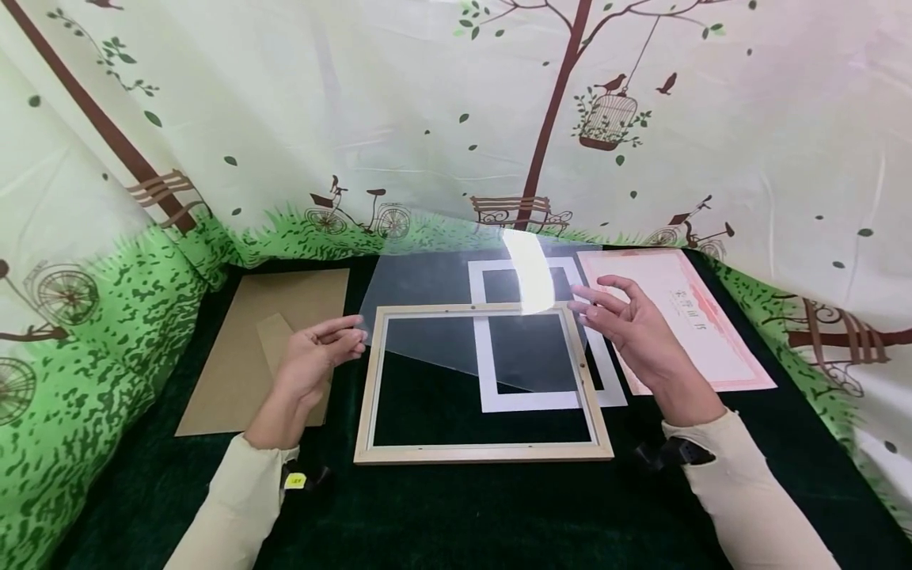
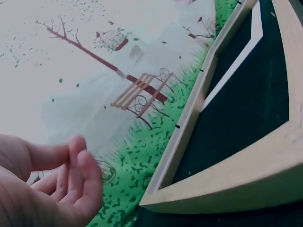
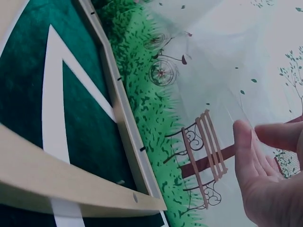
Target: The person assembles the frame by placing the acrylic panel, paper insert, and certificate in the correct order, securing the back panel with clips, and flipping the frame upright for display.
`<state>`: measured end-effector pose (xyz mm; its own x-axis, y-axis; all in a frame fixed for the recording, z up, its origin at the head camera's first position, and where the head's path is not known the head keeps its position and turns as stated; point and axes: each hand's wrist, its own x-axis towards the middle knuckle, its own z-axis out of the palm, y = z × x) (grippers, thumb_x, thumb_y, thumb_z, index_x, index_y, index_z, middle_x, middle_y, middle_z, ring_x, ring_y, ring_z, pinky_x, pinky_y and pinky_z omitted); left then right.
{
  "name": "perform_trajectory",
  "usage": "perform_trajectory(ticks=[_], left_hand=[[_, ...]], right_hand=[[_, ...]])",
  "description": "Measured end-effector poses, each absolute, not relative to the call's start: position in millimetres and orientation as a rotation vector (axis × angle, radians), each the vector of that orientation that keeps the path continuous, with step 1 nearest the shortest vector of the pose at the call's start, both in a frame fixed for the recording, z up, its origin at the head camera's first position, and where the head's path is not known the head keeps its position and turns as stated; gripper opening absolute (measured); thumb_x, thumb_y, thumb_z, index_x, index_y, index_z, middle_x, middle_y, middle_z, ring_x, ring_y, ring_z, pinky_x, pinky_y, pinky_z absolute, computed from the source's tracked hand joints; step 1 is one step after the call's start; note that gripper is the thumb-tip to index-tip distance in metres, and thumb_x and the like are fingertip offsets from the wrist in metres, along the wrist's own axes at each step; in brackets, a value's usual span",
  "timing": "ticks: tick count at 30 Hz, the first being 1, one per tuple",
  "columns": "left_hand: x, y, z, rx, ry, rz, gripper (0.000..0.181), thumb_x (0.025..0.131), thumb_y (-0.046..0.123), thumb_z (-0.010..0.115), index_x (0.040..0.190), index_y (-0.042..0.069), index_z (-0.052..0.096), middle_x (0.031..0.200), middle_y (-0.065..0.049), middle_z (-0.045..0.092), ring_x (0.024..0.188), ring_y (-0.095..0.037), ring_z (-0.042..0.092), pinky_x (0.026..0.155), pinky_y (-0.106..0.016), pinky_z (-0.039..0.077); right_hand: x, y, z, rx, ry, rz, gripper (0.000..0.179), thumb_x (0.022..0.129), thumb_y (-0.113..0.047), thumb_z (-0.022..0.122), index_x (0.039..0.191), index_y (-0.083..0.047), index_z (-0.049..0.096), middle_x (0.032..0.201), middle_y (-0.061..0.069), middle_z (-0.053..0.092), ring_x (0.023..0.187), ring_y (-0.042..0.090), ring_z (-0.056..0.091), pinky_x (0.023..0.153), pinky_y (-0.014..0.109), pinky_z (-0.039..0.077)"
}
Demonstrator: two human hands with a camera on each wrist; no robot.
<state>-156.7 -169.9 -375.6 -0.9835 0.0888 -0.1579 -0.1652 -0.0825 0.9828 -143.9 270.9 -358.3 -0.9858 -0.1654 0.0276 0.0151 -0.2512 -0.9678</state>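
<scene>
A clear transparent sheet point(image 1: 427, 279) is held up, tilted, above the far part of a light wooden picture frame point(image 1: 484, 453), with a bright glare on it. My left hand point(image 1: 302, 364) pinches its left edge between thumb and fingers. At the sheet's right side, my right hand point(image 1: 644, 340) pinches the edge. In the left wrist view the thumb and fingertips of the left hand point(image 2: 66, 182) meet. The right wrist view shows the right hand point(image 3: 265, 175) with thumb and finger close together; the sheet is barely visible there. The frame lies flat on dark green cloth, below both hands.
A white mat with a rectangular opening point(image 1: 509, 402) lies partly under the frame. Left of it is a brown backing board point(image 1: 221, 372) with a strip on it. A pink-bordered paper point(image 1: 677, 317) lies at right. A printed curtain point(image 1: 392, 103) hangs behind.
</scene>
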Motion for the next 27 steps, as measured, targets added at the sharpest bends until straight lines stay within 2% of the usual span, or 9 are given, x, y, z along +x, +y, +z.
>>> perform_trajectory(ticks=[3,5,8,12,16,20,24,27], left_hand=[[-155.5,-168.9,-373.8,0.067,2.022,2.065,0.046,0.096,0.006,0.064,0.140,-0.001,0.052,0.084,0.008,0.071,0.073,-0.006,0.068,0.079,-0.021,0.058],[-154.8,-168.5,-372.5,0.168,2.050,1.984,0.053,0.096,0.006,0.063,0.147,0.004,0.045,0.083,0.006,0.068,0.074,-0.008,0.068,0.080,-0.024,0.058],[-154.6,-168.0,-371.6,0.280,2.071,1.896,0.062,0.096,0.006,0.064,0.152,0.012,0.038,0.081,0.004,0.064,0.072,-0.011,0.067,0.082,-0.026,0.057],[-154.5,-166.7,-371.6,0.348,2.052,1.873,0.069,0.095,0.002,0.064,0.155,0.016,0.033,0.082,0.003,0.060,0.073,-0.013,0.068,0.081,-0.028,0.058],[-154.0,-166.0,-372.2,0.327,2.027,1.910,0.070,0.095,0.000,0.061,0.156,0.016,0.031,0.085,0.002,0.057,0.075,-0.013,0.068,0.078,-0.028,0.058],[-153.3,-166.8,-372.4,0.307,1.985,1.974,0.064,0.096,0.001,0.060,0.153,0.011,0.034,0.094,0.002,0.061,0.082,-0.012,0.068,0.082,-0.027,0.058],[-153.6,-167.2,-371.9,0.313,1.915,2.038,0.048,0.097,0.006,0.061,0.141,0.010,0.042,0.107,-0.002,0.067,0.093,-0.013,0.071,0.086,-0.027,0.058],[-154.5,-166.9,-372.0,0.323,1.893,2.062,0.048,0.098,0.006,0.061,0.141,0.013,0.042,0.108,-0.002,0.069,0.092,-0.014,0.073,0.085,-0.027,0.058]], right_hand=[[-142.6,271.2,-359.7,-0.211,1.974,-2.379,0.036,0.099,0.000,0.056,0.129,-0.014,0.040,0.120,-0.011,0.071,0.105,0.005,0.071,0.091,0.016,0.053],[-142.1,271.5,-360.2,-0.187,2.006,-2.385,0.038,0.099,-0.002,0.058,0.130,-0.014,0.040,0.119,-0.012,0.071,0.104,0.005,0.071,0.090,0.016,0.053],[-142.0,272.0,-360.4,-0.127,2.036,-2.373,0.046,0.098,-0.006,0.061,0.136,-0.017,0.037,0.118,-0.013,0.071,0.104,0.004,0.071,0.090,0.015,0.053],[-143.3,273.8,-360.5,-0.053,2.046,-2.336,0.059,0.097,-0.008,0.062,0.148,-0.016,0.033,0.117,-0.012,0.071,0.102,0.004,0.071,0.089,0.015,0.053],[-146.5,274.0,-360.8,-0.036,1.985,-2.246,0.075,0.098,-0.007,0.061,0.159,-0.026,0.020,0.117,-0.009,0.071,0.097,0.008,0.073,0.086,0.020,0.056],[-149.5,272.6,-361.1,-0.105,1.984,-2.154,0.086,0.098,-0.007,0.061,0.160,-0.034,0.008,0.120,-0.010,0.071,0.096,0.013,0.075,0.083,0.022,0.058],[-150.0,273.0,-361.9,-0.134,2.020,-2.125,0.085,0.098,-0.007,0.062,0.160,-0.033,0.011,0.120,-0.011,0.071,0.094,0.015,0.075,0.081,0.022,0.058],[-149.2,273.0,-362.3,-0.144,2.030,-2.111,0.083,0.098,-0.006,0.061,0.161,-0.031,0.012,0.120,-0.011,0.071,0.094,0.014,0.075,0.079,0.021,0.058]])
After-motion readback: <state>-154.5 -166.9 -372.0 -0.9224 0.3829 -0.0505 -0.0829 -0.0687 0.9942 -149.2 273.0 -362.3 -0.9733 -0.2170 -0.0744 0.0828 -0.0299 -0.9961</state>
